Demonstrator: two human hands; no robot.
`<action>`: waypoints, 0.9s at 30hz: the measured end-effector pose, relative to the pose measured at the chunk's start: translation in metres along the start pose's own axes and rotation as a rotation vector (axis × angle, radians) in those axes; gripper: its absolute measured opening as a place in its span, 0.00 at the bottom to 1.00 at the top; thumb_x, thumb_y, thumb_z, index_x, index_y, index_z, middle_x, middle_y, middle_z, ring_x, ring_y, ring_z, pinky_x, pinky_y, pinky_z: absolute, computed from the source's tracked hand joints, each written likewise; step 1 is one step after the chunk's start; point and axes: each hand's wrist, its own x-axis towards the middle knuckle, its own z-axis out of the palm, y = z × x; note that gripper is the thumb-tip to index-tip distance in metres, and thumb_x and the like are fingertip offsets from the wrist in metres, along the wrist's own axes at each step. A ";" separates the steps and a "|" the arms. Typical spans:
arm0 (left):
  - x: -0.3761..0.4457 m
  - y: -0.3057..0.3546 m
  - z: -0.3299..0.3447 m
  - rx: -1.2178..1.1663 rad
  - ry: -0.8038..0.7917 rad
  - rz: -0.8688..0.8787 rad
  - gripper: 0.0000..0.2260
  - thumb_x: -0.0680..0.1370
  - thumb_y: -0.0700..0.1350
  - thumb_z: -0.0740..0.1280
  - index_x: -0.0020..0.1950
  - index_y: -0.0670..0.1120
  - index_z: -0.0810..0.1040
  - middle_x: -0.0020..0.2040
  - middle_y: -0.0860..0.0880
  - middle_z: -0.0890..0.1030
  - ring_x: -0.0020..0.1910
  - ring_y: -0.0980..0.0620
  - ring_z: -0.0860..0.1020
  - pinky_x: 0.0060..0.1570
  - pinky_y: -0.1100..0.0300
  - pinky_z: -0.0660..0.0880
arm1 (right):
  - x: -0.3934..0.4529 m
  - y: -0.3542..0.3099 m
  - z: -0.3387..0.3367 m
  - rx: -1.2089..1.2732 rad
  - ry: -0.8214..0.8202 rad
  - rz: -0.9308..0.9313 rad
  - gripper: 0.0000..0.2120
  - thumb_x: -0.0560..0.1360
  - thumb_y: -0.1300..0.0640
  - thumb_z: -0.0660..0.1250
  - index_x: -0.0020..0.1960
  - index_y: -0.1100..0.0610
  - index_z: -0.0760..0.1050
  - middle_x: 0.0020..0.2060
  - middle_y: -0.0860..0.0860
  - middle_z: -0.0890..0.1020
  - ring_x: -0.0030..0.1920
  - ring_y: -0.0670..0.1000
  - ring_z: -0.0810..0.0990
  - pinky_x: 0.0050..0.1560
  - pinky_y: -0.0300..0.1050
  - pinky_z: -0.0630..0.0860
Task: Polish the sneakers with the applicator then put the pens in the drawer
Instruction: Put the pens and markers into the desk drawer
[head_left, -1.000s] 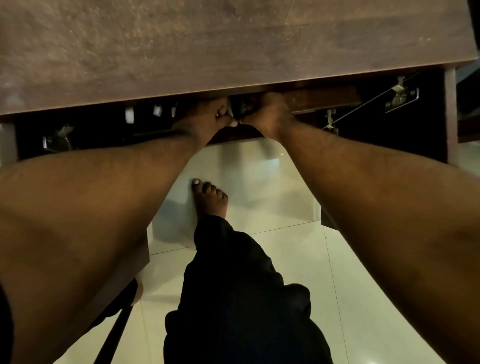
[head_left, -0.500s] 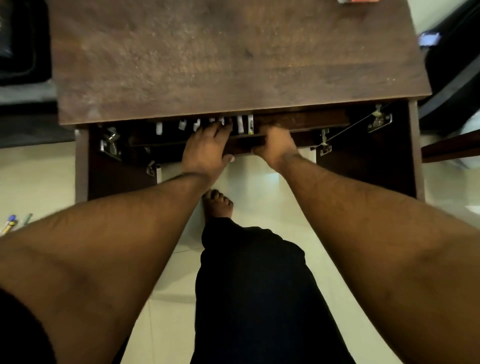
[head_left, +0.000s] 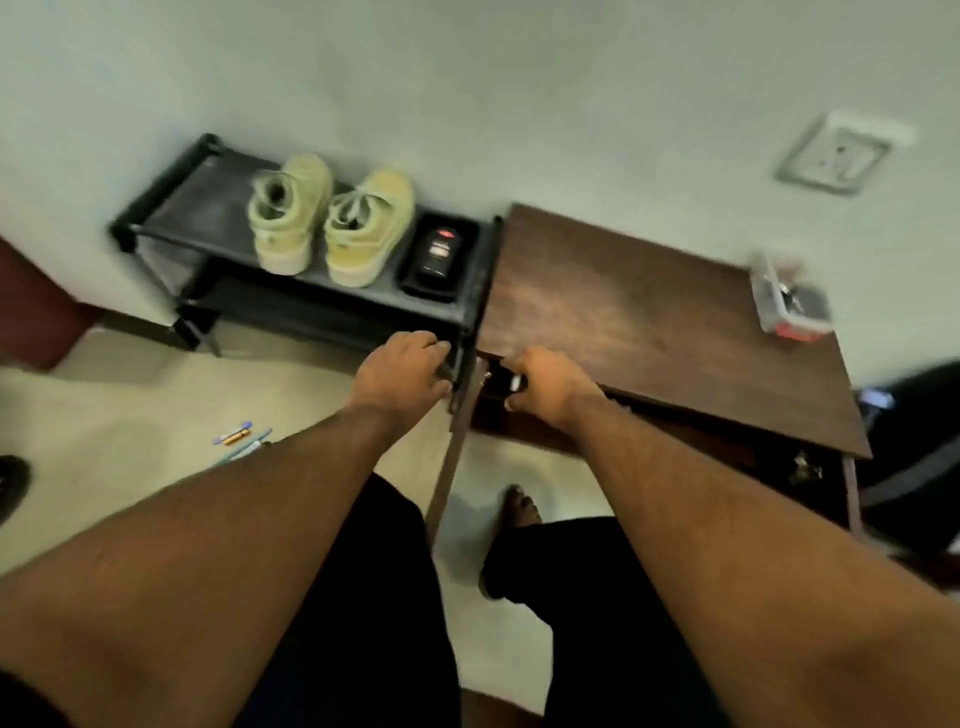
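There is one view, from the person's head, looking forward and steeply down over both forearms. It is tilted, so the wall (head_left: 519, 78) fills the top, the wooden table (head_left: 649, 322) runs off to the right edge and the shoe rack (head_left: 218, 208) lies upper left. The floor (head_left: 130, 405) and the person's legs fill the near bottom. Motion blurs the far things.

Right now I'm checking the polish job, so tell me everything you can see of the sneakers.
The sneakers are a pale yellow-green pair with thick light soles and loose laces. They stand upright, side by side, on the top shelf of the black shoe rack against the wall, left of a black tray. Neither hand touches them. Motion blur hides their surface.
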 end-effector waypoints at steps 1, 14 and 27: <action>-0.013 -0.029 -0.009 -0.029 0.032 -0.059 0.25 0.78 0.50 0.65 0.74 0.47 0.67 0.71 0.48 0.69 0.70 0.47 0.66 0.66 0.53 0.68 | 0.009 -0.026 -0.004 -0.028 0.003 -0.039 0.24 0.74 0.55 0.71 0.68 0.55 0.72 0.62 0.55 0.76 0.63 0.57 0.74 0.61 0.46 0.70; -0.166 -0.285 0.125 -0.355 -0.014 -0.762 0.14 0.77 0.44 0.66 0.62 0.46 0.78 0.63 0.46 0.76 0.62 0.43 0.73 0.54 0.50 0.74 | 0.178 -0.252 0.115 -0.312 -0.317 -0.459 0.27 0.75 0.53 0.69 0.73 0.54 0.67 0.66 0.53 0.72 0.67 0.53 0.69 0.65 0.42 0.64; -0.184 -0.337 0.319 -0.224 -0.248 -0.879 0.18 0.76 0.41 0.65 0.66 0.47 0.75 0.65 0.44 0.75 0.58 0.41 0.74 0.50 0.49 0.74 | 0.284 -0.293 0.346 -0.486 -0.773 -0.663 0.30 0.76 0.58 0.67 0.75 0.49 0.63 0.68 0.56 0.69 0.68 0.56 0.68 0.65 0.46 0.66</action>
